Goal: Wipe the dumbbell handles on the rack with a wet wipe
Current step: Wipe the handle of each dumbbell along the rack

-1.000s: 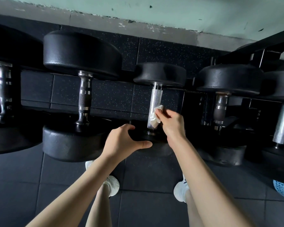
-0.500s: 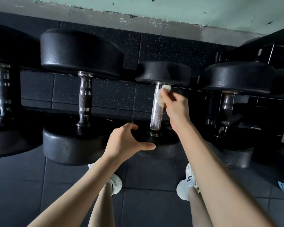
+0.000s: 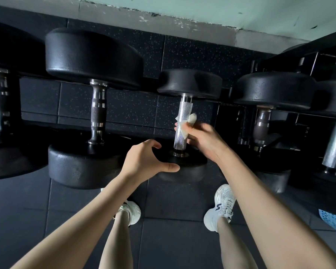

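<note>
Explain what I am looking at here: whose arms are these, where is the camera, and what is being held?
No machine here: these are a person's bare arms, filmed by one wide-angle camera on their head, looking down. Black dumbbells lie side by side above a dark floor; white shoes show below. The right hand pinches a white wet wipe against the silver handle of the small dumbbell. The left hand grips that dumbbell's near weight, fingers over its rim.
</note>
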A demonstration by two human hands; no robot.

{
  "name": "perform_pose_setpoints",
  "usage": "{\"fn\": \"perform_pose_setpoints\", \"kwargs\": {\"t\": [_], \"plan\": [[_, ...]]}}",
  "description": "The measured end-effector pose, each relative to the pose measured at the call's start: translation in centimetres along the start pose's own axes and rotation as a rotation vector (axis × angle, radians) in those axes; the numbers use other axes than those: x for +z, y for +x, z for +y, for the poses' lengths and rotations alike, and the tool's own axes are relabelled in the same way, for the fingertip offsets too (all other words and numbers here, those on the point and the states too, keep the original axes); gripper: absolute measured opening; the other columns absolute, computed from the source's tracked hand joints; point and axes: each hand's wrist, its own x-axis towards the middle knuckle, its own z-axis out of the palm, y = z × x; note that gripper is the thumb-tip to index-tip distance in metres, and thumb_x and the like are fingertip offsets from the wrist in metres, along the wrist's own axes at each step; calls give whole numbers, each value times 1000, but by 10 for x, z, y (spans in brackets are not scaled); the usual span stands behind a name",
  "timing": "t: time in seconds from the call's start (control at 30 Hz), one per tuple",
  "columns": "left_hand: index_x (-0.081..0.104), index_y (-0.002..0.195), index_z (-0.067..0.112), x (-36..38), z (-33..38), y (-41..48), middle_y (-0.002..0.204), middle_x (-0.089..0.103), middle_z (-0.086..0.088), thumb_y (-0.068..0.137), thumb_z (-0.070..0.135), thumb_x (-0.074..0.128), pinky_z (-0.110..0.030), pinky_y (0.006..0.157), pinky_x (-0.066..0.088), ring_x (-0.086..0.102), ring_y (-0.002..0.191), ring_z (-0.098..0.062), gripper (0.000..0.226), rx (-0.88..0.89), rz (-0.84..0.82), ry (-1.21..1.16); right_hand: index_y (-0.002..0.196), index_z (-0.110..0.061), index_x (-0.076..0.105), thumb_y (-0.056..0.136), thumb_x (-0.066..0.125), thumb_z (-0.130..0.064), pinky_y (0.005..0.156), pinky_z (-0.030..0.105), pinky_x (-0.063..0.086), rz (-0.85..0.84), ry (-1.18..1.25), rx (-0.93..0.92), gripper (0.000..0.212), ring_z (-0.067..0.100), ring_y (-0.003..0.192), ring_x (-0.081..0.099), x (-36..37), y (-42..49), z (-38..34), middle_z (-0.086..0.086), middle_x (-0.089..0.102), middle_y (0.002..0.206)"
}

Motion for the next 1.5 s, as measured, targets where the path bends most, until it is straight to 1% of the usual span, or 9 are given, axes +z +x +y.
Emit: {"fn": "perform_pose_setpoints", "kwargs": {"t": [0.13, 0.33, 0.47, 0.6, 0.77, 0.93, 1.07, 1.23, 1.5], "plan": [[60, 118, 21, 0, 2, -1, 113, 64, 5, 50, 50, 87, -19, 80, 38, 57, 105, -10, 79, -6, -5, -1, 77, -12, 64, 72, 75, -41, 69, 28, 38, 109, -250, -52, 31, 14, 72, 52, 5, -11, 6, 3, 62, 73], [59, 119, 20, -2, 4, -2, 113, 65, 3, 50, 51, 86, -20, 79, 40, 58, 103, -13, 80, -20, -1, 28, 53, -14, 49, 76, 75, -38, 44, 21, 27, 250, -696, -31, 42, 7, 46, 37, 19, -36, 10, -6, 41, 48], [54, 125, 16, -5, 5, -7, 113, 65, 1, 58, 53, 82, -21, 79, 42, 60, 104, -15, 82, 9, -27, 105, 55, -16, 49, 73, 75, -43, 44, 25, 28, 411, -842, -20, 41, 17, 58, 52, 28, -42, 3, -3, 52, 56], [72, 87, 21, -9, 17, -18, 80, 70, 7, 76, 23, 76, -10, 68, 44, 65, 74, -4, 12, 151, 345, -232, 67, -14, 55, 71, 71, -52, 58, 28, 32, 654, -926, -240, 42, 29, 75, 61, 31, -42, -11, 8, 67, 77], [76, 85, 18, 2, 27, -1, 77, 73, -1, 83, 17, 72, -39, 77, 57, 68, 72, -11, 5, 120, 405, -630, 88, -9, 60, 70, 75, -48, 68, 34, 47, 582, -967, -296, 45, 33, 85, 64, 34, -22, -18, 11, 70, 87], [73, 106, 14, 19, 48, 18, 91, 75, -4, 85, 29, 69, -21, 78, 53, 68, 81, -8, 26, 125, 408, -549, 90, -9, 58, 84, 65, -37, 61, 29, 35, 473, -980, -416, 30, 32, 82, 64, 36, -33, -7, 11, 69, 87], [71, 110, 16, 28, 54, 30, 75, 72, -2, 86, 38, 65, -4, 51, 34, 54, 57, 7, 33, 89, 448, -474, 95, -13, 65, 87, 60, -24, 66, 33, 46, 368, -922, -471, 15, 31, 81, 66, 22, -46, 6, 8, 71, 83], [72, 107, 14, 35, 57, 50, 94, 74, -6, 87, 31, 67, -5, 54, 36, 60, 71, 2, 27, 18, 487, -436, 132, -21, 51, 88, 54, -36, 91, 42, 47, 459, -686, -422, 46, 20, 98, 65, 11, -57, 36, -4, 71, 99], [70, 113, 15, 47, 49, 55, 92, 71, -11, 88, 34, 65, -3, 59, 38, 66, 82, -14, 32, -10, 497, -554, 116, -16, 63, 76, 34, -46, 95, 42, 46, 622, -235, -303, 58, 21, 106, 59, 25, -42, 76, 5, 67, 113]]}}
